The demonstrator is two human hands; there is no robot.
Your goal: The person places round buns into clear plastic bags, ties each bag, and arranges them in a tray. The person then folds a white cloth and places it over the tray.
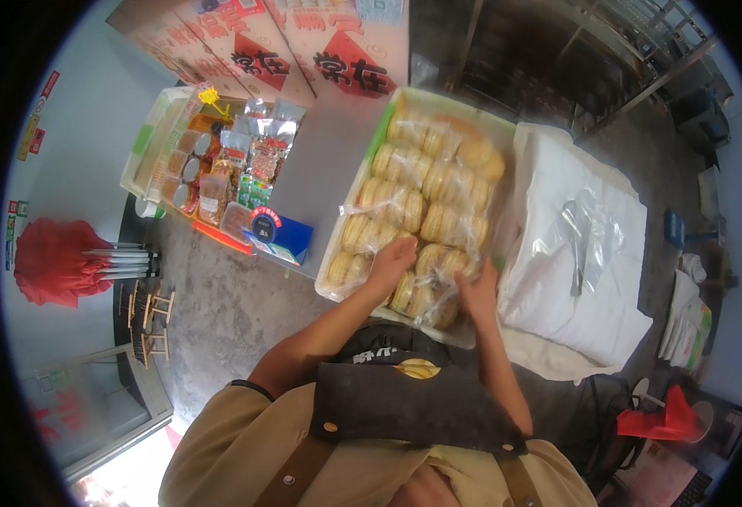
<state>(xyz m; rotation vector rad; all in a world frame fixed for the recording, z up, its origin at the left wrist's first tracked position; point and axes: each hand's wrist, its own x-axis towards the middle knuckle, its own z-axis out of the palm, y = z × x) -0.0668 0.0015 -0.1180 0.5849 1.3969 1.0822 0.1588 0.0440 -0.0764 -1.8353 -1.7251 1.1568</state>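
Note:
A white tray [328, 275] with a green edge holds several clear plastic bags of round, pale-yellow flatbreads, laid in two columns. At its near end sits one bag of flatbreads [440, 260], and both my hands are on it. My left hand [394, 262] is closed at the bag's left side, its fingertips curled out of sight. Along the right side, my right hand [477, 289] grips the plastic with thumb and fingers closed. Another bagged stack [377, 232] lies just beyond my left hand. Loose-looking flatbreads [481, 156] rest at the tray's far right.
Right of the tray, a folded white quilt [548, 245] carries clear plastic bags [595, 232] and metal tongs [574, 253]. To the left stand a basket [155, 156] of jars and packets and a blue box [290, 239]. Large printed cartons [337, 51] stand behind.

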